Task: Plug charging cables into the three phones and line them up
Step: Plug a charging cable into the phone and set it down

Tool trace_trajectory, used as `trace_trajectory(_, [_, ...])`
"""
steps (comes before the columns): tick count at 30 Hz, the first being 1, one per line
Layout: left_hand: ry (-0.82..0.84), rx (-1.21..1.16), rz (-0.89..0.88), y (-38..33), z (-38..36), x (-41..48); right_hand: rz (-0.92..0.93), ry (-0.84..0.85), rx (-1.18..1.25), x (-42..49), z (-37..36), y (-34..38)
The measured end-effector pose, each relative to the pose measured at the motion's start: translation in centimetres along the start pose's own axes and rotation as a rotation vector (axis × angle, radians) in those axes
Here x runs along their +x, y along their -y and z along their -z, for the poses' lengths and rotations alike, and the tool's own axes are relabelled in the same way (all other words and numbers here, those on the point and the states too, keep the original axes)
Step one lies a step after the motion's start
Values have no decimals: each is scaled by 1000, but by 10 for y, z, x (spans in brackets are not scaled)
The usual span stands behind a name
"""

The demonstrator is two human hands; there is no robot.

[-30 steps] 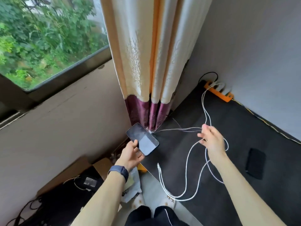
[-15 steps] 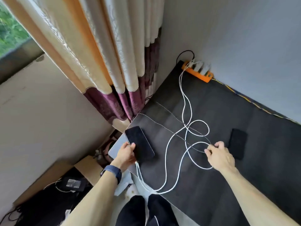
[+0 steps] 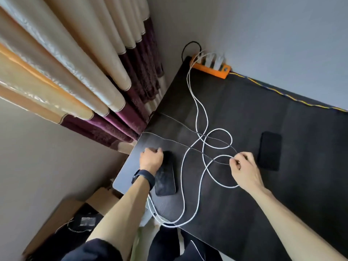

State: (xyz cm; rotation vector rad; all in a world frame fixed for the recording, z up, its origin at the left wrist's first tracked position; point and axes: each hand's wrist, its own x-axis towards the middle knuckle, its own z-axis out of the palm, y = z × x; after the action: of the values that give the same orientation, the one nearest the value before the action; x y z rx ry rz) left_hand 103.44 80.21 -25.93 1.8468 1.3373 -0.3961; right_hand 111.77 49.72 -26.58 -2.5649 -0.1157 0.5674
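On black table (image 3: 282,185), left hand (image 3: 151,159) touching phone (image 3: 165,178), right hand (image 3: 243,170) pinching cable (image 3: 205,166)

A black table (image 3: 282,194) carries two dark phones: one phone (image 3: 165,178) near its left edge, another phone (image 3: 269,150) well apart to the right. Looping white cables (image 3: 197,110) lie between them, running to an orange power strip (image 3: 211,67) at the far edge.

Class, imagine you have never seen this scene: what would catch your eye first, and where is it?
First the white cables, looping across the middle of the dark table from the orange power strip at the far wall. Next the two hands: the left hand rests on a phone near the left edge, the right hand pinches a cable.
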Motion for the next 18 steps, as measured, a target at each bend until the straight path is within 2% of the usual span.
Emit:
trace_trajectory(3, [-9, -276, 112, -35, -7, 33, 40, -69, 147, 1, 11, -2])
trace_trajectory(6, [82, -653, 178, -50, -12, 51, 72, -70, 178, 7, 21, -5])
trace_trajectory(8, [59, -654, 137, -56, -13, 45, 74, -86, 80, 11, 26, -11])
trace_trajectory(11, [18, -601, 55, -56, -14, 8, 20, -99, -234, 15, 26, -11])
trace_trajectory(12, [50, -636, 56, -52, -15, -10, 42, -127, -297, 13, 25, -4])
trace_trajectory(14, [141, -729, 70, -41, -20, -45, 174, -170, -269, 6, 21, 25])
trace_trajectory(15, [192, -755, 69, -36, -23, -62, 236, -117, -180, 0, 19, 47])
trace_trajectory(18, [331, -762, 47, -29, -27, -100, 280, 292, 132, -22, 9, 108])
